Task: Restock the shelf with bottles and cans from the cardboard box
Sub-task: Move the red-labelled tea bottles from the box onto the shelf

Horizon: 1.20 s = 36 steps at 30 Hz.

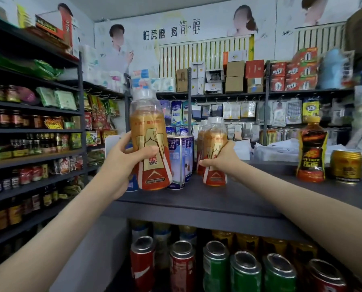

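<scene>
My left hand grips an orange-labelled drink bottle with a clear cap, held over the left end of the dark top shelf. My right hand grips a second bottle of the same kind, whose base stands on the shelf. A third like bottle stands just behind it. Blue-and-white cans stand between the two held bottles. The cardboard box is not in view.
A dark red-and-yellow bottle and a gold can stand at the shelf's right. Red and green cans fill the shelf below. Stocked racks line the left wall, hanging goods and boxes the back.
</scene>
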### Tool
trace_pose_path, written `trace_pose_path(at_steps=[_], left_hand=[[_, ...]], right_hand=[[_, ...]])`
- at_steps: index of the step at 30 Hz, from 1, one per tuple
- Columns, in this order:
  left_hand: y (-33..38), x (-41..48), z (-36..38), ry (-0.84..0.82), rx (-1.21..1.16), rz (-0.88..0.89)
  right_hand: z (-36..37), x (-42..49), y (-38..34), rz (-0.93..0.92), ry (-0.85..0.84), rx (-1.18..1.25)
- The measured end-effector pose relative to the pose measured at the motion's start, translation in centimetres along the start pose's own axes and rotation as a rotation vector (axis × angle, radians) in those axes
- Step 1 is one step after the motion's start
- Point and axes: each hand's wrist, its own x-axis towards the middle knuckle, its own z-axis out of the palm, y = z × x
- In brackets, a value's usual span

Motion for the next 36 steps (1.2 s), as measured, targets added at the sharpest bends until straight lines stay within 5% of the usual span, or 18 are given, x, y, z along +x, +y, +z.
trace_pose_path(at_steps=[6, 14, 17, 19, 22, 26, 30, 36], left_hand=[[-1.8, 1.5, -0.1, -0.015, -0.042, -0.03], [-2.0, 0.5, 0.9, -0.052, 0.018, -0.025], [-2.1, 0.2, 1.8, -0.043, 0.062, -0.021], [-2.3, 0.0, 3.1, -0.022, 0.092, -0.003], [-2.7, -0.2, 5.6, 0.057, 0.232, 0.074], [-3.0, -0.8, 8.8, 0.125, 0.4, 0.204], [-2.9, -1.6, 10.2, 0.046, 0.561, 0.26], [-2.8, -2.3, 7.5, -0.129, 0.551, 0.236]], right_hand=[[-0.4, 2.0, 0.2, 0.092, -0.318, -0.092], [0.1, 2.2, -0.1, 0.004, -0.259, -0.33], [-0.8, 0.5, -1.5, -0.166, -0.05, -0.396], [-1.6, -1.9, -3.5, -0.272, 0.019, -0.209], [-2.5, -5.8, -5.5, -0.269, -0.21, 0.104], [-2.8, -8.8, -5.6, -0.254, -0.311, 0.153], [-3.7, -8.0, -4.5, -0.209, -0.215, 0.203], [-5.4, -7.9, -3.2, -0.104, -0.476, 0.436]])
